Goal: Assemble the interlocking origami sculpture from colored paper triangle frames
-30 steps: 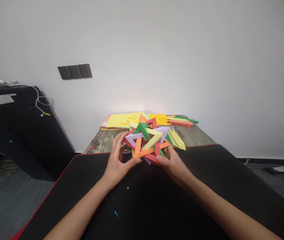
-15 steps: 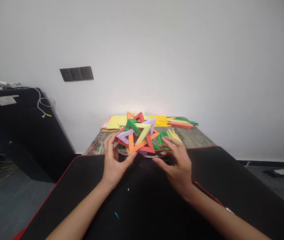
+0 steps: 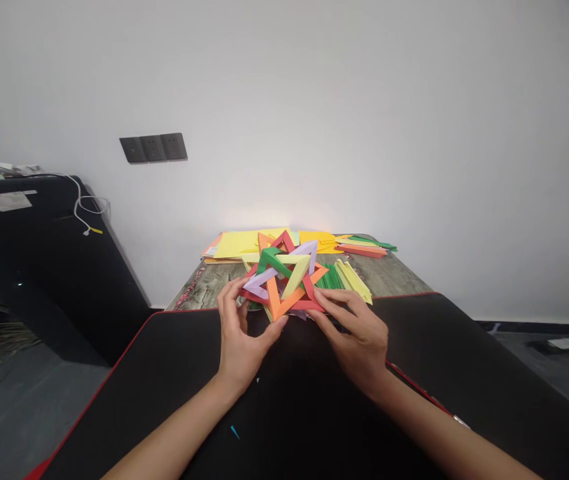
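Both sides of an openwork paper star (image 3: pixel 297 277) are gripped, the left hand (image 3: pixel 238 337) cupping one edge, the right hand (image 3: pixel 359 339) pinching a red strip (image 3: pixel 310 289), apparently steadying it between them. Green strips (image 3: pixel 331 277) lie beyond the right hand, likely for reach.

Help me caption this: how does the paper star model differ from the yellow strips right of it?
The star model mixes several colours; the yellow strips are one colour. The star model is an interlocked frame; the yellow strips are straight lengths. The left hand and right hand hold the star model; the yellow strips rest on the table. Both look like paper.
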`<action>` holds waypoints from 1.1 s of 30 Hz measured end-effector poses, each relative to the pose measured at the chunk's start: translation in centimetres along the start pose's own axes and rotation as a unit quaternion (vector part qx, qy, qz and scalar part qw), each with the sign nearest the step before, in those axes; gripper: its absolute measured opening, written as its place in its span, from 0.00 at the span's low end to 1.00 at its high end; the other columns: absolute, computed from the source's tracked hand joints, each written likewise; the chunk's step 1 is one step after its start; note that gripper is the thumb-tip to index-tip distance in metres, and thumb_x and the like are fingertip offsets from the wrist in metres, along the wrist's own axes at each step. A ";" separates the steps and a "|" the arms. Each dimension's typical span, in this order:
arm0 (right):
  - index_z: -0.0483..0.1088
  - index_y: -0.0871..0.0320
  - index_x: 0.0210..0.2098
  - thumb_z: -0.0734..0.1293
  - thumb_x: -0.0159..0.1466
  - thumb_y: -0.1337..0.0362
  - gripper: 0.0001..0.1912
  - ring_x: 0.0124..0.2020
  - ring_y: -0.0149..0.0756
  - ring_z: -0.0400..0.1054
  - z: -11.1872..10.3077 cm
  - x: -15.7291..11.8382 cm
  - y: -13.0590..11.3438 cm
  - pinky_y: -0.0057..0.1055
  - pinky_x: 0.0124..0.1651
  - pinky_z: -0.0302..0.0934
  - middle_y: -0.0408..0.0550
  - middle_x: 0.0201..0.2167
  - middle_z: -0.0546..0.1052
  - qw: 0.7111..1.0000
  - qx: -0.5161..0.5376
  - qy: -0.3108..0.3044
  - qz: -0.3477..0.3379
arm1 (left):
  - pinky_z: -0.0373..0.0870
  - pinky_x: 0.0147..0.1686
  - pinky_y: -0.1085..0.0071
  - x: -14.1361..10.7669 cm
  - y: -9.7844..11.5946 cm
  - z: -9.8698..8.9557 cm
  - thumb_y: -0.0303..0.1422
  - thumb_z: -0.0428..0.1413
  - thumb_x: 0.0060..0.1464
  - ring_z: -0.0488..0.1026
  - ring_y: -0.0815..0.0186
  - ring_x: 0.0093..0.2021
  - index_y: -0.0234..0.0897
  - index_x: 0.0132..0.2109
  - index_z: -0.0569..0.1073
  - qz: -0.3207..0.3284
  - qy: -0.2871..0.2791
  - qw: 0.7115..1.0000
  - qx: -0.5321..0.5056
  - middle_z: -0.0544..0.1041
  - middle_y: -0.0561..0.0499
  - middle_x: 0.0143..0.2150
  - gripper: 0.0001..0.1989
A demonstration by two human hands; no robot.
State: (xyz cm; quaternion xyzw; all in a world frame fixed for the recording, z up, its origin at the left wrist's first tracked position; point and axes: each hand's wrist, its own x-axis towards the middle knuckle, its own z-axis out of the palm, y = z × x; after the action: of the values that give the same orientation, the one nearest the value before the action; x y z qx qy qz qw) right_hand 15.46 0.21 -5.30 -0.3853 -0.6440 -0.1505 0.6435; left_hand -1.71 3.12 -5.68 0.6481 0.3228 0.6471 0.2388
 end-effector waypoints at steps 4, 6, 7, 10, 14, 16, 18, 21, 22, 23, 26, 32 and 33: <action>0.77 0.55 0.44 0.70 0.60 0.70 0.13 0.37 0.37 0.75 0.1 0.0 -0.1 0.33 0.39 0.71 0.51 0.38 0.80 0.999 0.022 0.000 0.026 | 0.63 0.58 0.57 -0.3 0.2 0.0 0.33 0.66 0.44 0.59 0.54 0.63 0.45 0.56 0.61 -0.007 0.003 1.000 0.013 0.61 0.43 0.59 0.34; 0.77 0.54 0.44 0.70 0.59 0.70 0.13 0.37 0.37 0.75 0.1 0.0 0.0 0.32 0.40 0.71 0.50 0.38 0.80 0.999 0.027 -0.001 0.035 | 0.64 0.58 0.58 -0.5 0.3 0.1 0.35 0.66 0.44 0.60 0.54 0.62 0.44 0.56 0.61 -0.022 0.003 1.000 0.022 0.62 0.43 0.59 0.33; 0.77 0.54 0.44 0.70 0.59 0.71 0.13 0.38 0.37 0.75 0.0 0.0 0.0 0.32 0.40 0.71 0.50 0.38 0.80 0.999 0.030 -0.002 0.039 | 0.64 0.57 0.58 -0.5 0.4 0.1 0.35 0.66 0.44 0.60 0.54 0.62 0.44 0.56 0.61 -0.031 0.003 0.999 0.024 0.62 0.43 0.58 0.33; 0.78 0.54 0.42 0.69 0.59 0.71 0.13 0.38 0.37 0.75 -0.1 0.3 0.3 0.31 0.41 0.71 0.50 0.38 0.80 0.997 0.048 -0.013 0.053 | 0.65 0.56 0.57 -0.5 0.4 0.2 0.38 0.66 0.43 0.61 0.53 0.61 0.43 0.55 0.61 -0.066 0.008 0.998 0.013 0.63 0.43 0.57 0.33; 0.79 0.53 0.40 0.70 0.59 0.69 0.11 0.38 0.38 0.74 -0.4 1.8 1.0 0.34 0.43 0.71 0.49 0.36 0.80 0.986 0.110 -0.051 0.117 | 0.68 0.51 0.58 0.3 0.9 0.0 0.42 0.66 0.41 0.67 0.53 0.56 0.41 0.52 0.63 -0.126 -0.003 0.992 0.018 0.67 0.42 0.54 0.32; 0.79 0.52 0.39 0.71 0.58 0.65 0.09 0.39 0.39 0.74 -0.6 2.8 1.5 0.35 0.40 0.72 0.49 0.36 0.80 0.966 0.163 -0.088 0.182 | 0.70 0.48 0.59 0.7 1.3 -0.3 0.43 0.65 0.42 0.69 0.55 0.52 0.40 0.51 0.64 -0.133 -0.012 0.990 0.039 0.68 0.43 0.52 0.30; 0.80 0.53 0.38 0.71 0.57 0.60 0.10 0.38 0.40 0.74 -0.8 3.6 2.0 0.36 0.37 0.73 0.50 0.35 0.79 0.938 0.205 -0.132 0.245 | 0.70 0.46 0.60 1.2 1.4 -0.6 0.44 0.64 0.43 0.71 0.56 0.49 0.40 0.50 0.65 -0.122 -0.013 0.989 0.082 0.70 0.45 0.48 0.29; 0.80 0.55 0.37 0.72 0.56 0.57 0.12 0.36 0.40 0.74 -1.0 4.5 2.5 0.37 0.36 0.73 0.51 0.36 0.79 0.910 0.227 -0.190 0.289 | 0.68 0.45 0.58 1.8 1.2 -1.2 0.44 0.63 0.45 0.71 0.58 0.43 0.40 0.51 0.67 -0.106 -0.031 0.982 0.156 0.71 0.48 0.41 0.27; 0.80 0.56 0.37 0.72 0.56 0.57 0.12 0.35 0.40 0.75 -1.1 4.6 2.6 0.37 0.36 0.73 0.52 0.37 0.80 0.906 0.231 -0.202 0.291 | 0.68 0.44 0.58 1.9 1.0 -1.4 0.44 0.62 0.46 0.71 0.58 0.42 0.40 0.51 0.68 -0.103 -0.040 0.979 0.169 0.71 0.48 0.40 0.26; 0.80 0.57 0.37 0.72 0.56 0.57 0.12 0.34 0.40 0.75 -1.1 4.6 2.7 0.37 0.36 0.73 0.52 0.36 0.80 0.903 0.234 -0.210 0.292 | 0.68 0.43 0.58 2.0 0.8 -1.5 0.45 0.62 0.47 0.71 0.58 0.42 0.40 0.51 0.68 -0.100 -0.049 0.979 0.172 0.71 0.48 0.40 0.26; 0.80 0.58 0.37 0.72 0.56 0.58 0.12 0.32 0.39 0.75 -1.0 4.7 2.7 0.36 0.34 0.73 0.52 0.34 0.80 0.905 0.234 -0.215 0.284 | 0.68 0.46 0.58 2.1 0.4 -1.7 0.45 0.62 0.47 0.70 0.56 0.47 0.41 0.52 0.68 -0.089 -0.075 0.983 0.144 0.71 0.46 0.44 0.27; 0.79 0.52 0.39 0.71 0.58 0.66 0.09 0.36 0.37 0.75 -1.5 5.1 2.2 0.34 0.37 0.73 0.47 0.34 0.80 0.962 0.183 -0.155 0.133 | 0.64 0.54 0.58 2.0 0.3 -1.7 0.45 0.64 0.45 0.66 0.55 0.54 0.43 0.50 0.70 -0.013 -0.046 0.998 0.046 0.68 0.46 0.50 0.26; 0.79 0.51 0.39 0.71 0.58 0.67 0.09 0.36 0.36 0.75 -1.7 5.2 2.1 0.34 0.38 0.72 0.47 0.35 0.80 0.975 0.157 -0.132 0.085 | 0.64 0.55 0.58 2.1 0.3 -1.7 0.47 0.64 0.44 0.65 0.54 0.56 0.44 0.50 0.69 0.008 -0.030 0.999 0.012 0.67 0.45 0.52 0.27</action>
State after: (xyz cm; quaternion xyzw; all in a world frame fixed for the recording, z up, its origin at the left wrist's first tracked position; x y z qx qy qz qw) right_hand 18.74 2.00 -0.86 -0.3494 -0.7038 0.0604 0.6156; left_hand -3.48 4.23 -3.92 0.6726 0.3184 0.6253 0.2353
